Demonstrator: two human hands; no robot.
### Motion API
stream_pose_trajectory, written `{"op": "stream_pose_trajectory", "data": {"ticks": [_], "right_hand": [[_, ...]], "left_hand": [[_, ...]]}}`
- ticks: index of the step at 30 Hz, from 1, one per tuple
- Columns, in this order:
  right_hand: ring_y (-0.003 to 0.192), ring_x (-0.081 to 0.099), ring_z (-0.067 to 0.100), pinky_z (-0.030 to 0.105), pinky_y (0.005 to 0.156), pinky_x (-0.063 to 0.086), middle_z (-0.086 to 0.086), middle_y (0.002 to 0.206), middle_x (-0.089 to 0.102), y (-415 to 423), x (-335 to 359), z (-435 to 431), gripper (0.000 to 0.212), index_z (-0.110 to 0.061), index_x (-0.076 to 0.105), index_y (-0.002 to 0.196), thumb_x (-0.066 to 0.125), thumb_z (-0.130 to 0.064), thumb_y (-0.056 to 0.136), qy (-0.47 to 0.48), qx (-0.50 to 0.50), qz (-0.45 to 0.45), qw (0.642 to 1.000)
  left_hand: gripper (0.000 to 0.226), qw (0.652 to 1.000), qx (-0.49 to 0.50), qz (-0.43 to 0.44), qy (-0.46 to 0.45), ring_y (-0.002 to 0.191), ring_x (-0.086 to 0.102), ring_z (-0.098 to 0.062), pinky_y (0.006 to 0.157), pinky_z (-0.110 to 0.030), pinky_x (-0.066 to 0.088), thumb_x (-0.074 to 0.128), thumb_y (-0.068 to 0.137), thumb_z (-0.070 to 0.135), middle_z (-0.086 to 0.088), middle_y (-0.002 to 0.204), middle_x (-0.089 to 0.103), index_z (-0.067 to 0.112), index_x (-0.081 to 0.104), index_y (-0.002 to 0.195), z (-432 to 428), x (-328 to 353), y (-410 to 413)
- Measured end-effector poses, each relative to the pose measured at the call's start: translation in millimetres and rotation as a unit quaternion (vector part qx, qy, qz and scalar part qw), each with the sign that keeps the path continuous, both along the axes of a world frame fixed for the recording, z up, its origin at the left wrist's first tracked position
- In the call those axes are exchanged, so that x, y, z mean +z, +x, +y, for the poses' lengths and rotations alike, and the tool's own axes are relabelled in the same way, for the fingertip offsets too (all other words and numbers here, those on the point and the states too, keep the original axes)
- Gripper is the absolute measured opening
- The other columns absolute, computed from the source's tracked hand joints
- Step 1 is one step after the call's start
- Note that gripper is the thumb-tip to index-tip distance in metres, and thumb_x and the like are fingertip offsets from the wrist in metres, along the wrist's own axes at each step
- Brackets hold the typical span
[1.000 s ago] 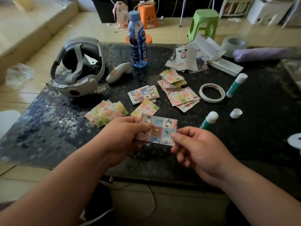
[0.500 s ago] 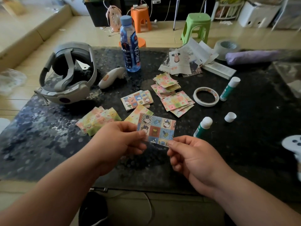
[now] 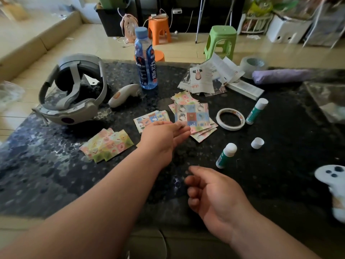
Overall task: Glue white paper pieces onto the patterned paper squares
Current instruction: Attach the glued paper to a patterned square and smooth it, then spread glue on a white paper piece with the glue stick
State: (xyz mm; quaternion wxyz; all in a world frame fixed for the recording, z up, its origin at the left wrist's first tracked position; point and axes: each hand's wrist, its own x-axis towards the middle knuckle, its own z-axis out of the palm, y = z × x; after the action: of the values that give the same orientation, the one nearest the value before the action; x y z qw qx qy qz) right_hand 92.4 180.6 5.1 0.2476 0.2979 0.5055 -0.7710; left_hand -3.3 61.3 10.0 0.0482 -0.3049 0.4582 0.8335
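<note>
A blue patterned paper square (image 3: 192, 114) lies on top of a stack of pink patterned squares (image 3: 203, 132) at the table's middle. My left hand (image 3: 164, 136) reaches out to it, and its straight fingertips touch the square's near left corner. Nearer to me, my right hand (image 3: 214, 195) hovers over the dark table (image 3: 56, 165) with loosely curled fingers and holds nothing. More patterned stacks lie to the left: a blue one (image 3: 149, 119) and a yellow-pink one (image 3: 107, 145). Cut white printed paper pieces (image 3: 207, 76) are heaped at the back. An open glue stick (image 3: 225, 155) lies right of my hands, with its cap (image 3: 257, 143) beside it.
A second glue stick (image 3: 256, 111) and a tape ring (image 3: 230, 118) lie right of the stacks. A water bottle (image 3: 145, 60), a grey headset (image 3: 72, 90) and a white controller (image 3: 123, 95) stand at the back left. Another controller (image 3: 334, 182) sits at the right edge.
My left hand has carried the blue square forward onto the pink stack. My right hand has let go of it and dropped back toward me.
</note>
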Motion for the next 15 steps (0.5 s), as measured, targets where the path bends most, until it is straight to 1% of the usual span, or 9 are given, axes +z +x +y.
{"op": "stream_pose_trajectory", "data": {"ticks": [2,3,4,5,6,8,10,12,15], "right_hand": [[0.048,0.045,0.012,0.025,0.045,0.031,0.004,0.06,0.06,1.8,-3.6,3.6,0.006,-0.01,0.065,0.097,0.06,-0.013,0.1,0.011,-0.005,-0.008,1.0],[0.049,0.045,0.013,0.025,0.045,0.031,0.005,0.061,0.06,2.7,-4.4,5.8,0.007,-0.009,0.065,0.096,0.06,-0.012,0.1,0.015,-0.005,-0.01,1.0],[0.049,0.045,0.013,0.026,0.046,0.031,0.006,0.061,0.06,3.4,-4.8,8.3,0.007,-0.009,0.065,0.094,0.061,-0.012,0.099,0.018,-0.004,-0.01,1.0],[0.05,0.046,0.014,0.027,0.046,0.032,0.006,0.062,0.061,3.7,-6.0,11.0,0.007,-0.009,0.065,0.094,0.061,-0.012,0.099,0.023,-0.001,-0.01,1.0],[0.05,0.046,0.014,0.027,0.047,0.032,0.007,0.063,0.061,3.4,-6.9,13.7,0.008,-0.008,0.066,0.095,0.061,-0.012,0.099,0.029,0.001,-0.01,1.0],[0.052,0.047,0.015,0.028,0.047,0.034,0.008,0.064,0.062,2.0,-7.9,18.2,0.009,-0.007,0.068,0.099,0.061,-0.012,0.099,0.041,0.005,-0.01,0.999],[0.052,0.047,0.016,0.028,0.048,0.034,0.008,0.065,0.062,-0.3,-7.1,19.4,0.01,-0.006,0.068,0.102,0.061,-0.011,0.099,0.045,0.012,-0.002,0.999],[0.053,0.047,0.016,0.029,0.049,0.033,0.009,0.065,0.063,-2.0,-6.9,18.6,0.009,-0.006,0.068,0.101,0.061,-0.01,0.098,0.045,0.019,0.011,0.999],[0.051,0.047,0.016,0.029,0.048,0.033,0.009,0.065,0.063,-3.5,-5.9,14.3,0.006,-0.006,0.066,0.097,0.061,-0.009,0.098,0.043,0.037,0.032,0.998]], "left_hand": [[0.02,1.0,-0.02,0.009,0.009,0.082,0.077,-0.032,0.069,-0.036,0.064,0.062,0.093,-0.009,-0.025,0.104,0.072,-0.001,0.054,0.109,2.7,0.9,-6.9],[0.021,0.999,-0.042,0.009,-0.004,0.082,0.077,-0.032,0.065,-0.035,0.064,0.063,0.094,-0.007,-0.024,0.106,0.072,-0.001,0.055,0.112,2.6,3.2,-8.9],[0.021,0.997,-0.07,0.008,-0.043,0.078,0.077,-0.03,0.06,-0.033,0.062,0.064,0.094,-0.004,-0.022,0.105,0.072,0.0,0.057,0.113,0.5,5.0,-9.9],[0.018,0.988,-0.102,0.008,-0.119,0.072,0.077,-0.027,0.053,-0.031,0.059,0.066,0.095,0.001,-0.019,0.102,0.074,0.003,0.059,0.112,-3.4,7.2,-9.6],[0.013,0.966,-0.129,0.014,-0.225,0.064,0.074,-0.022,0.048,-0.029,0.054,0.068,0.095,0.006,-0.013,0.096,0.076,0.007,0.062,0.107,-9.5,7.8,-9.3],[0.003,0.888,-0.15,0.047,-0.433,0.05,0.063,-0.011,0.045,-0.024,0.045,0.068,0.093,0.015,0.0,0.078,0.077,0.013,0.067,0.092,-26.4,8.4,-5.6],[0.009,0.805,-0.151,0.072,-0.57,0.054,0.06,-0.004,0.052,-0.023,0.042,0.069,0.091,0.02,0.006,0.07,0.073,0.019,0.069,0.082,-44.2,7.3,0.8],[0.007,0.737,-0.184,0.058,-0.647,0.073,0.061,-0.007,0.061,-0.025,0.04,0.072,0.089,0.025,0.012,0.076,0.068,0.021,0.069,0.084,-59.6,3.5,8.8],[0.015,0.654,-0.263,0.026,-0.709,0.096,0.053,-0.01,0.08,-0.027,0.039,0.073,0.089,0.034,0.011,0.103,0.059,0.026,0.07,0.102,-78.3,-10.8,22.2]]}}
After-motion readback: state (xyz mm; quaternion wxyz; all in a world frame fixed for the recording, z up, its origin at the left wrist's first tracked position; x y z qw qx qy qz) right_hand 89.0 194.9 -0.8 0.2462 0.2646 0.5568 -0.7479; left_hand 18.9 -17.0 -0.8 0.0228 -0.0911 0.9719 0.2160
